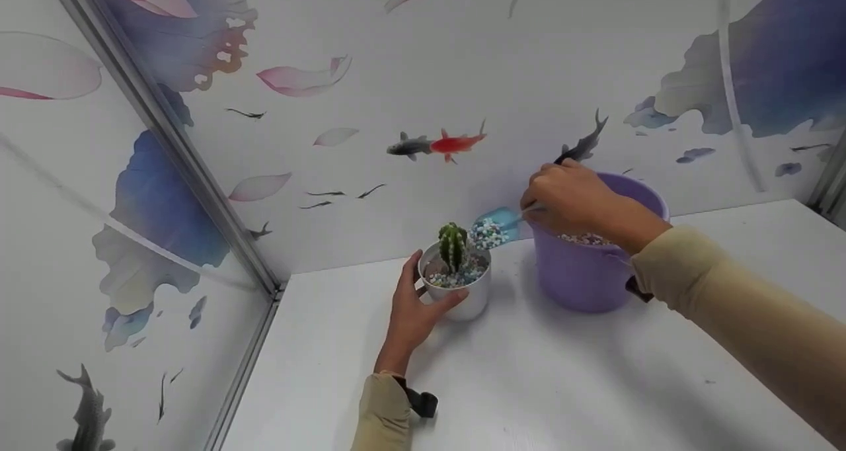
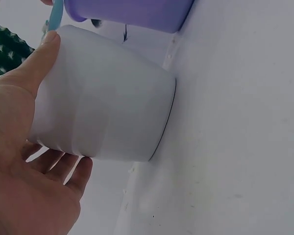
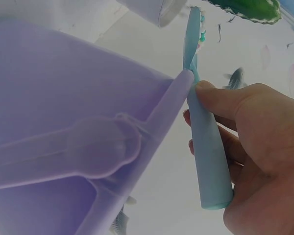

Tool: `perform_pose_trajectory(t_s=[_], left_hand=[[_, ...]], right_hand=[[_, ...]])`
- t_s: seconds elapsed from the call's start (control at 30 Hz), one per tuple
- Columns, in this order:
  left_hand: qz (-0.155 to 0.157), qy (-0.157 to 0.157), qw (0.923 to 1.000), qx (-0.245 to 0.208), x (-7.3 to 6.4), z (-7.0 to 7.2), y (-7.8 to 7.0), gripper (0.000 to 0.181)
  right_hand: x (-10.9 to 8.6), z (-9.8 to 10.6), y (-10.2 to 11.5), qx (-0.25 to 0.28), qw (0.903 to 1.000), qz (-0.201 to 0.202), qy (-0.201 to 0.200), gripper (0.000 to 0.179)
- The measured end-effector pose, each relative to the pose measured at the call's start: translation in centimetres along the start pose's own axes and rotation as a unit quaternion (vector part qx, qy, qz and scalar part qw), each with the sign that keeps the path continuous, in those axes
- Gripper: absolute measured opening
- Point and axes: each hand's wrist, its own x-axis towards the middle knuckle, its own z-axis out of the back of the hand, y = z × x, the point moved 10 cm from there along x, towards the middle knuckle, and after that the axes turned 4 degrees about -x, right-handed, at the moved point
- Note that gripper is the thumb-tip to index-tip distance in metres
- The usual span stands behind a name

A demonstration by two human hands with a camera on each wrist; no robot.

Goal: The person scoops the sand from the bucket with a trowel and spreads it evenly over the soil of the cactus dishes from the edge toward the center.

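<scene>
My left hand (image 1: pixel 418 304) holds a white flower pot (image 2: pixel 108 98) around its side, thumb near the rim and fingers on the opposite side. A small green cactus (image 1: pixel 453 247) stands in the pot among colored pebbles (image 1: pixel 456 274). In my right hand (image 1: pixel 572 198) is a blue scoop (image 3: pixel 208 147), gripped by its handle. The scoop's blade carries a heap of small white and colored pebbles (image 1: pixel 489 233) and hovers just right of the pot's rim. A purple bucket (image 1: pixel 581 279) with more pebbles inside stands below and beside the right hand.
The pot and bucket stand on a white table (image 1: pixel 529 385), against a white back wall (image 1: pixel 548 61) printed with fish and petals. A purple handle (image 3: pixel 49 152) hangs along the bucket's outside. At the left, a metal frame strip (image 1: pixel 165 140) edges another printed panel.
</scene>
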Motion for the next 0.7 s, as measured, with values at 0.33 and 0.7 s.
perform_pose_trajectory(t_s=[0.33, 0.7], left_hand=[[0.021, -0.019, 0.9996, 0.009, -0.15, -0.34, -0.28, 0.124], [0.024, -0.038, 0.9990, 0.004, -0.34, -0.67, -0.63, 0.120]], right_hand=[[-0.20, 0.11, -0.23, -0.001, 0.9998, -0.013, 0.013, 0.020], [-0.43, 0.57, 0.05, -0.007, 0.9999, 0.005, -0.005, 0.016]])
